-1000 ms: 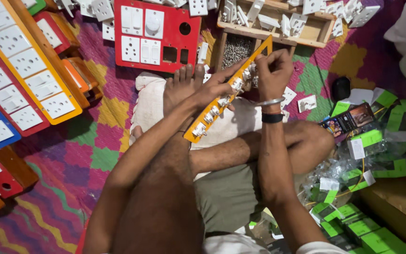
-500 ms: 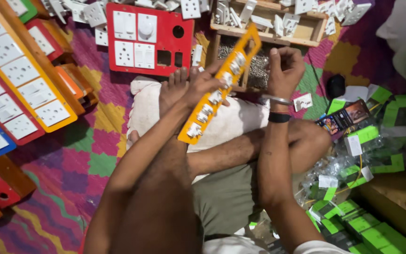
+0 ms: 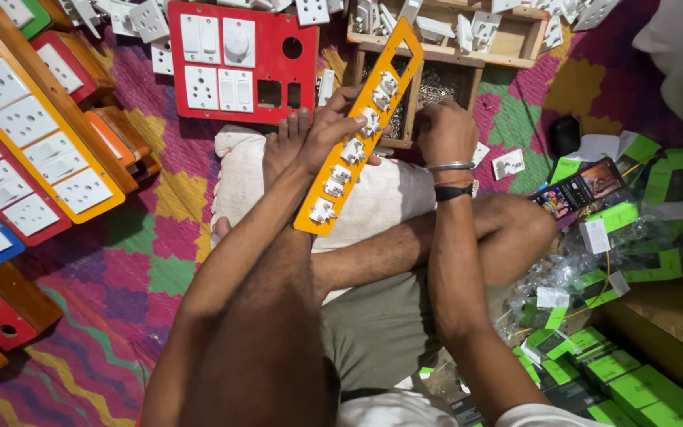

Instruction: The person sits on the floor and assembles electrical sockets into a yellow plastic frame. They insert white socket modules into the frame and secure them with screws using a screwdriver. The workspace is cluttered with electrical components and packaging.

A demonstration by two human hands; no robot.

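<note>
We see our left hand [image 3: 327,136] closed around the long orange panel [image 3: 364,126]. The fingers [image 3: 351,120] wrap over its left edge about the middle of its length, and the thumb is hidden under it. The panel is tilted: its lower end is near our crossed leg and its upper end, with an open cutout, points away past the fingertips. Small white switch parts [image 3: 348,152] sit in a row in the panel, some just below our fingers and some just above them.

Our right hand [image 3: 446,130] is beside the panel, on its right side. The fingers are curled down into the wooden tray [image 3: 468,55], over a heap of small metal pieces [image 3: 435,83]; we cannot tell if they hold something. Beyond the left fingertips lies a red switch board [image 3: 235,59] on the colourful mat [image 3: 132,253].
</note>
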